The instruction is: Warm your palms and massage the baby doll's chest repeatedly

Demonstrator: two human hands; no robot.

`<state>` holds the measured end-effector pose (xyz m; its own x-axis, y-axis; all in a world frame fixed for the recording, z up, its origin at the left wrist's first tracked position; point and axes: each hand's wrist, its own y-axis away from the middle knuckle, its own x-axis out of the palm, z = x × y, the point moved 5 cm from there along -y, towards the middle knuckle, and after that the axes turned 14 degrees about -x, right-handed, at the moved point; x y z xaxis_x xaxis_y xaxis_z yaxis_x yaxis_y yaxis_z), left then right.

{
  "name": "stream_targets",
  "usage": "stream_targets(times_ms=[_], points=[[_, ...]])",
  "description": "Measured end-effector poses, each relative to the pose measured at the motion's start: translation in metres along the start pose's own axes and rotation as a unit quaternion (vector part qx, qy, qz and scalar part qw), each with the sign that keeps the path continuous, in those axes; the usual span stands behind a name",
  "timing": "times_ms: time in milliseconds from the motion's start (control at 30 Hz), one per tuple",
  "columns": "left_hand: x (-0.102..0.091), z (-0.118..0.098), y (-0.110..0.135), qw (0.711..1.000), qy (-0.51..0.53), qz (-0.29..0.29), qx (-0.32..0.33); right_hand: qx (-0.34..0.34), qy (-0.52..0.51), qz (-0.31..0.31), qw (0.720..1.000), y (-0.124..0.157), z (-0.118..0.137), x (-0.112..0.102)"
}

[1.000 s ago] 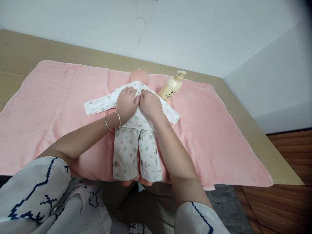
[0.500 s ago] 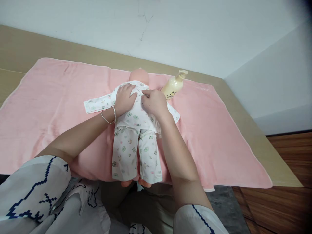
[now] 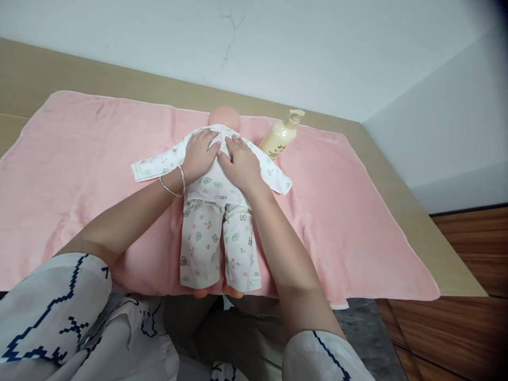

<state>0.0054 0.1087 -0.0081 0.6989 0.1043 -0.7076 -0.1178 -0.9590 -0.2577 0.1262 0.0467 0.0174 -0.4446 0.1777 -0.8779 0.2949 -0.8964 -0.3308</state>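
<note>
A baby doll (image 3: 224, 117) lies on a pink blanket (image 3: 349, 222), its head away from me and its feet toward me. It wears a white printed top (image 3: 216, 182) and matching trousers (image 3: 201, 243). My left hand (image 3: 201, 155) rests on the left of the top's chest, fingers stretched out. On the right of the chest lies my right hand (image 3: 241, 165), its fingers also extended over the cloth. The two thumbs nearly meet at the middle. Both sleeves of the top spread out to the sides. The doll's face is not visible.
A pale yellow pump bottle (image 3: 281, 136) leans on its side beyond the right sleeve. Under the blanket is a wooden table (image 3: 448, 264), with a white wall (image 3: 159, 37) behind it. Brown wood panels (image 3: 468, 248) stand at the right.
My right hand was bent with fingers pinched together near the top's middle; now it lies flat with fingers spread. The right sleeve looks more spread out. My left hand stays on the chest.
</note>
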Motion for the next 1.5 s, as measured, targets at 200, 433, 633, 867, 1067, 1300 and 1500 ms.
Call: stream_targets(times_ms=[200,433,633,867,1067,1300,1500], points=[[0.000,0.002,0.001,1.000,0.013,0.003,0.004,-0.012,-0.016,0.012,1.000,0.003,0.001,-0.006],[-0.001,0.002,0.002,1.000,0.020,-0.005,-0.001,-0.016,-0.007,0.016,1.000,0.004,-0.001,-0.011],[-0.001,0.000,0.006,1.000,0.012,-0.018,-0.009,0.001,0.007,-0.020,1.000,0.002,-0.001,-0.007],[0.001,-0.006,0.025,0.999,0.001,-0.053,-0.008,0.001,-0.004,-0.039,0.999,0.001,-0.006,-0.010],[-0.004,-0.033,0.055,0.995,-0.102,-0.022,0.007,0.008,-0.012,-0.062,0.998,0.000,-0.030,-0.009],[-0.002,-0.012,0.028,0.998,-0.062,-0.008,0.001,0.057,0.112,0.011,0.992,0.003,-0.001,-0.012],[-0.003,-0.003,0.013,0.999,-0.041,-0.012,0.029,0.054,0.162,0.007,0.985,0.008,0.024,-0.020]])
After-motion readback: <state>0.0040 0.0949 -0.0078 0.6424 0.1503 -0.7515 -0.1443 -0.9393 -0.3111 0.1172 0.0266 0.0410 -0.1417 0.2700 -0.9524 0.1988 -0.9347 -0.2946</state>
